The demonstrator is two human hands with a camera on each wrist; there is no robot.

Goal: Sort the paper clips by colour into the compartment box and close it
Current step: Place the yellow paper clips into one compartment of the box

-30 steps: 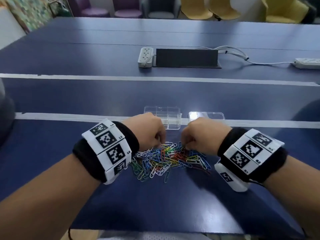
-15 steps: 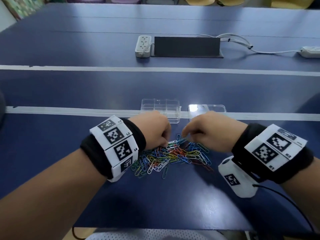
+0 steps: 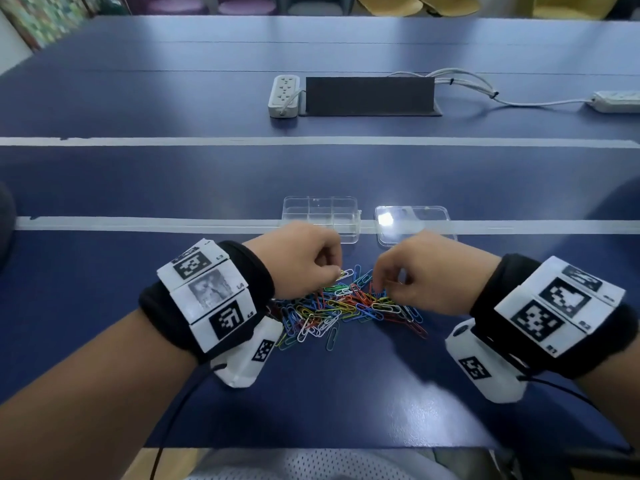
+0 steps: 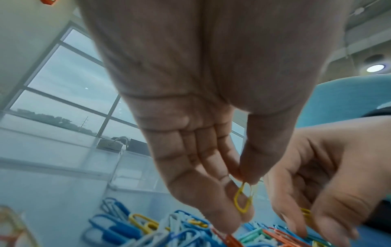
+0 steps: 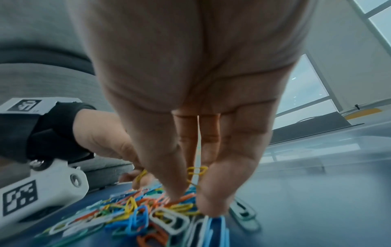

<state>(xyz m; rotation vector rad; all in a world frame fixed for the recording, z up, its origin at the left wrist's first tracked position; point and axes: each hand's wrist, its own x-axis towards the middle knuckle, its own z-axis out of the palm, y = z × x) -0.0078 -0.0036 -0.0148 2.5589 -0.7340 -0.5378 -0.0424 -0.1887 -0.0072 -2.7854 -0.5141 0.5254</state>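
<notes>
A pile of coloured paper clips [image 3: 346,308] lies on the blue table between my hands. My left hand [image 3: 337,271] hovers over the pile's far left edge. In the left wrist view, its thumb and forefinger pinch one yellow paper clip [image 4: 243,198], which hangs just above the pile. My right hand [image 3: 381,285] reaches down into the pile's far right side with yellow paper clips [image 5: 196,170] held among its curled fingers. The clear compartment box [image 3: 322,211] stands open just beyond the hands. Its compartments look empty. Its clear lid [image 3: 412,220] lies flat to the right of it.
Farther back on the table are a white power strip [image 3: 284,95], a black panel [image 3: 369,95] and white cables [image 3: 485,91] running to a second strip [image 3: 616,100]. The table's near edge [image 3: 311,448] runs close below my forearms.
Both hands have risen slightly from the pile and drawn a little apart. The left hand now holds a yellow clip clear of the heap.
</notes>
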